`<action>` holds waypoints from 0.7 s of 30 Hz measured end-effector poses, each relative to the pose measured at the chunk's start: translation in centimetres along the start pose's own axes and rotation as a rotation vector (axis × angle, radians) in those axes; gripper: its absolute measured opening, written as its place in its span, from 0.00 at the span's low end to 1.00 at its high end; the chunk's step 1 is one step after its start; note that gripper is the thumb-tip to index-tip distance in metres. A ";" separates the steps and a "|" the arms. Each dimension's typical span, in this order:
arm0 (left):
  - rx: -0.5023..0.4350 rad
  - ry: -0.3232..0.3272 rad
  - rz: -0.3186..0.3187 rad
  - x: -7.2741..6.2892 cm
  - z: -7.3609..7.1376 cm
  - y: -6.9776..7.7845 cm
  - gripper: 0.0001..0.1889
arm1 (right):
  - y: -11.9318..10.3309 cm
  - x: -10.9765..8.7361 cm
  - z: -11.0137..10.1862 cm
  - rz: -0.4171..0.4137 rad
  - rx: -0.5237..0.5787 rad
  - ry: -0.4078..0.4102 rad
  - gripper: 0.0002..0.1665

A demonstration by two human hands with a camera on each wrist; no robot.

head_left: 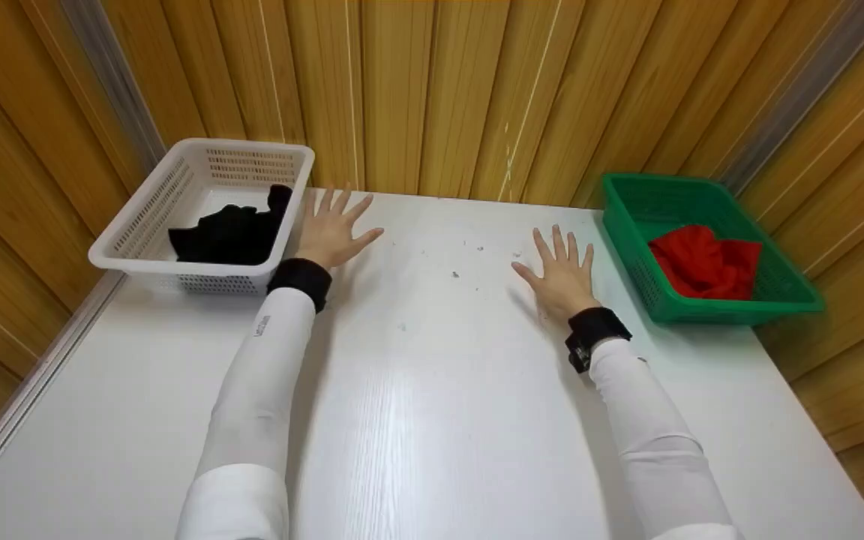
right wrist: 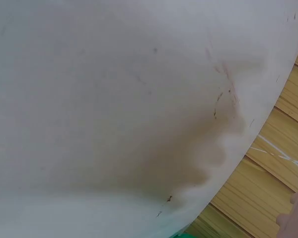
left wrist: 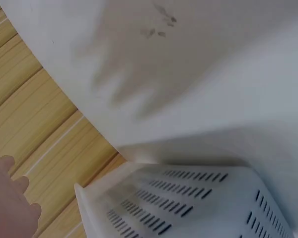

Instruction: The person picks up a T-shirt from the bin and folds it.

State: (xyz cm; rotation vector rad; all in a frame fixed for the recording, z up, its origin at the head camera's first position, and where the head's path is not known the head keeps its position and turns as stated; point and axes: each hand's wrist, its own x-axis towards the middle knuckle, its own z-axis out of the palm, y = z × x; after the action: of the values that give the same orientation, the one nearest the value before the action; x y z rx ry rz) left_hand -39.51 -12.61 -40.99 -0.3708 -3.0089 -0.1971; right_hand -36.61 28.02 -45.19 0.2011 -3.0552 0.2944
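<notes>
My left hand (head_left: 327, 231) is held out flat with fingers spread, right beside the right rim of a white plastic basket (head_left: 199, 267). Inside that basket lies a crumpled black cloth (head_left: 233, 234). With its fingers also spread, my right hand (head_left: 561, 277) hovers over the table, left of a green plastic basket (head_left: 631, 259). A bunched red cloth (head_left: 706, 262) rests in the green basket. Neither hand holds anything. In the left wrist view, the white basket's slotted side (left wrist: 179, 198) stands close by, and fingertips (left wrist: 20, 185) show at the left edge.
Both baskets stand on a white table (head_left: 432, 420) against wood-patterned wall panels (head_left: 469, 97). Small dark marks (head_left: 455, 274) spot the tabletop between the hands. Grey metal strips run up both wall corners. Shadows of the hands fall on the table.
</notes>
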 end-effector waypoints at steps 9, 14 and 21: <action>0.047 0.008 -0.087 -1.4 -1.8 -3.5 0.40 | 0.2 -0.4 0.5 0.004 0.000 -0.024 0.52; 0.023 0.025 -0.109 -2.2 -2.6 -5.7 0.38 | 0.2 -0.7 0.3 0.000 0.010 -0.002 0.51; -0.029 -0.005 -0.197 -3.0 -3.1 -8.1 0.33 | 0.7 -1.1 0.2 0.022 0.024 -0.023 0.51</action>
State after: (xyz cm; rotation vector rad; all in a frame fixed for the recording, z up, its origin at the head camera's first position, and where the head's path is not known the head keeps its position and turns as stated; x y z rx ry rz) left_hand -38.31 -21.54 -39.26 -0.0768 -3.0476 -0.2567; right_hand -35.60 28.80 -45.57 0.1740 -3.0794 0.3331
